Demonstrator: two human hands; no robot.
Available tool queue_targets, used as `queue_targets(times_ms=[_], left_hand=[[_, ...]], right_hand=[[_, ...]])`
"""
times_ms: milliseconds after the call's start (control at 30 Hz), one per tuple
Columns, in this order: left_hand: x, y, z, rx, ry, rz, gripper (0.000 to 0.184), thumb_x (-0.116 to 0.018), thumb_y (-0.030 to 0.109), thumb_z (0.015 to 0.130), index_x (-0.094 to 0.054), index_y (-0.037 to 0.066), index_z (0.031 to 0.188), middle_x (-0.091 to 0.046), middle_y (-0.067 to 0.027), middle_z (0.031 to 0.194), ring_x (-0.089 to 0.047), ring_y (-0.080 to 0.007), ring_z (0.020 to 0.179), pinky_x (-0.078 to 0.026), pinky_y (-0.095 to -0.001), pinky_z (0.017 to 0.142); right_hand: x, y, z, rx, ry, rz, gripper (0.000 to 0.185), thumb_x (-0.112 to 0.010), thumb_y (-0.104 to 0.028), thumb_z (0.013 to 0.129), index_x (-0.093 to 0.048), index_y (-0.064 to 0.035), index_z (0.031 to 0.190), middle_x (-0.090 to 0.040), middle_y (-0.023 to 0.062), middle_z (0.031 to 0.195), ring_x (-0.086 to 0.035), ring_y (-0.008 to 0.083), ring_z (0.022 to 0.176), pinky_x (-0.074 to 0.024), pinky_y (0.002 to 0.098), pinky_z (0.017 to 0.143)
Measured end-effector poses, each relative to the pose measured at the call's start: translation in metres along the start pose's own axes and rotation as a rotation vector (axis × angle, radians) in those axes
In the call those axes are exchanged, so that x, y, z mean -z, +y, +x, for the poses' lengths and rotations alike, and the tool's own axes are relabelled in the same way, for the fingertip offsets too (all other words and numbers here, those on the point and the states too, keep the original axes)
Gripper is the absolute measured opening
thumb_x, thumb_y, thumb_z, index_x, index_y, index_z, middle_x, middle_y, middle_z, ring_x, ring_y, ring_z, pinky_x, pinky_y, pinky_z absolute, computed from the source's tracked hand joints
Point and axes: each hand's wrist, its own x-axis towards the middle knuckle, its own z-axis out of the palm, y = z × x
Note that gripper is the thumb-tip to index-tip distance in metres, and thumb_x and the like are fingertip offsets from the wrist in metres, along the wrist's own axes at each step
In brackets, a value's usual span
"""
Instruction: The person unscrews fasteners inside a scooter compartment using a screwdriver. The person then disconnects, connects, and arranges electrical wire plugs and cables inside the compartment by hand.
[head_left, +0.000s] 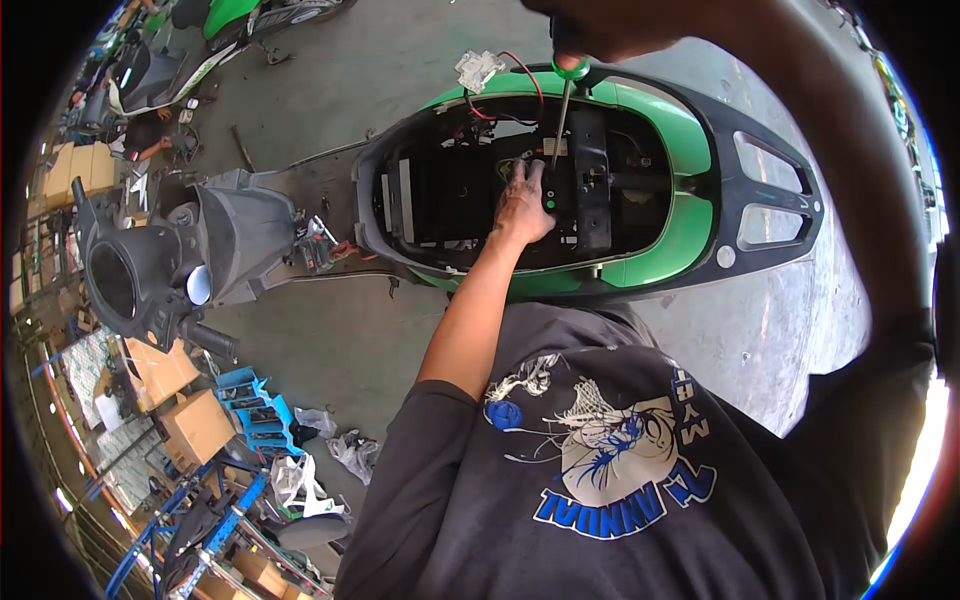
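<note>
A green and black scooter body lies across my view with its seat off, showing a dark open compartment. My right hand, partly cut off by the top edge, is closed around the green handle of a screwdriver. Its long metal shaft points down into the compartment, and the tip is hard to make out against the dark parts. My left hand reaches in beside the tip, fingers stretched over a black part and thumb apart. A white connector on red and black wires hangs over the far rim.
The handlebar end and front panel extend left. Cardboard boxes, a blue tool box and plastic bags sit at lower left. Another scooter and a person's arm are at upper left.
</note>
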Motion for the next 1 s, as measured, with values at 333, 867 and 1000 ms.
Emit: queue_targets(times_ms=[333, 867, 1000], left_hand=[[0.008, 0.008, -0.002, 0.089, -0.013, -0.023, 0.078, -0.082, 0.006, 0.060, -0.047, 0.006, 0.131, -0.044, -0.0198, 0.136, -0.056, -0.0392, 0.116, -0.050, -0.0428, 0.097], [0.004, 0.003, -0.002, 0.098, 0.020, -0.055, 0.071, -0.076, 0.002, 0.064, -0.050, 0.010, 0.129, -0.045, -0.0186, 0.137, -0.061, -0.0407, 0.105, -0.055, -0.0449, 0.087], [-0.001, 0.000, -0.001, 0.094, 0.006, -0.061, 0.069, -0.076, 0.004, 0.065, -0.050, 0.011, 0.129, -0.044, -0.0170, 0.139, -0.061, -0.0399, 0.105, -0.055, -0.0441, 0.087]], right_hand=[[0.008, -0.012, 0.036, 0.430, -0.223, -0.337, 0.022, -0.072, -0.025, 0.082, -0.065, -0.0064, 0.092, -0.067, 0.0156, 0.082, -0.068, 0.0330, 0.082, -0.0535, 0.0415, 0.072], [0.014, -0.010, 0.088, 0.466, -0.576, -0.454, 0.015, -0.069, -0.028, 0.084, -0.069, -0.0183, 0.096, -0.071, 0.0060, 0.084, -0.069, 0.0306, 0.090, -0.0560, 0.0430, 0.077], [0.027, -0.027, 0.094, 0.335, -0.694, -0.338, 0.026, -0.071, -0.033, 0.083, -0.071, -0.0134, 0.099, -0.071, 0.0079, 0.088, -0.068, 0.0325, 0.092, -0.0543, 0.0450, 0.083]])
